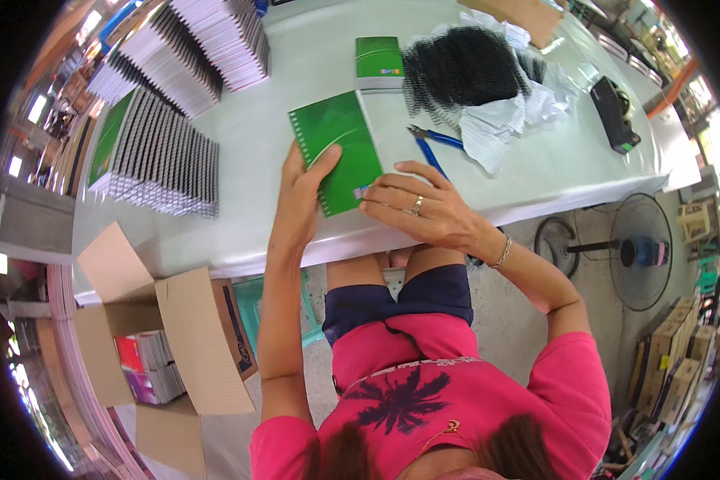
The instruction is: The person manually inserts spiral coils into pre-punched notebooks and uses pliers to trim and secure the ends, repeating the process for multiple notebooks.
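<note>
Green notebook (344, 152) held over table (248, 160).
Gripped at bound edge (298, 132) by left hand (304, 182), thumb on top; lower right corner touched by right hand (428, 210), grip can't be told.

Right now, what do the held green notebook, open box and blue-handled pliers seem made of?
Green notebook: probably coated card cover, smooth, softly shiny.
Open box: likely cardboard, matt brown with stiff, folded flaps.
Blue-handled pliers: apparently metal, by their dark tips; smooth blue grips could be plastic or rubber.
</note>
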The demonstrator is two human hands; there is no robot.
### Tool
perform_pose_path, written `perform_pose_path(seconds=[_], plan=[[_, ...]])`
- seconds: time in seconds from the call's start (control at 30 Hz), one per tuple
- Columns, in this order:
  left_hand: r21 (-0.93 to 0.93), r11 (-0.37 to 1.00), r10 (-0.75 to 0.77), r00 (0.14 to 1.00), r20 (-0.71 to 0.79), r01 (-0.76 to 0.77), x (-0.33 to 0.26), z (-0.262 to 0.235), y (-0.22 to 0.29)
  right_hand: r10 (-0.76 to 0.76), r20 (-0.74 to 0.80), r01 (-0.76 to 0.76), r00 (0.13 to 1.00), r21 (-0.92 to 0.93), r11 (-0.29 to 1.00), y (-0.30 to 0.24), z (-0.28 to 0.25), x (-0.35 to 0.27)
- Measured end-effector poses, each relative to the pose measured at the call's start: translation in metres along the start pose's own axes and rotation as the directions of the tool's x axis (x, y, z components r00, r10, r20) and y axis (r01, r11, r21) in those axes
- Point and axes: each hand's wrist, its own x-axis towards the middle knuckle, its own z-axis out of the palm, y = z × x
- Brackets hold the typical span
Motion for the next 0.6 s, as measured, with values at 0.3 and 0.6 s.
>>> perform_pose_path(seconds=[0.3,0.6], plan=[[0.797,0.600,0.073,0.997,0.038,-0.074,-0.040,-0.008,0.048,0.589,-0.416,-0.716,0.693,-0.494,0.493,0.274,-0.075,-0.114],[0.973,-0.138,0.176,0.962,0.207,-0.184,-0.050,0.001,0.000,0.965,-0.203,-0.880,0.164,-0.472,0.050,0.369,-0.075,-0.202]])
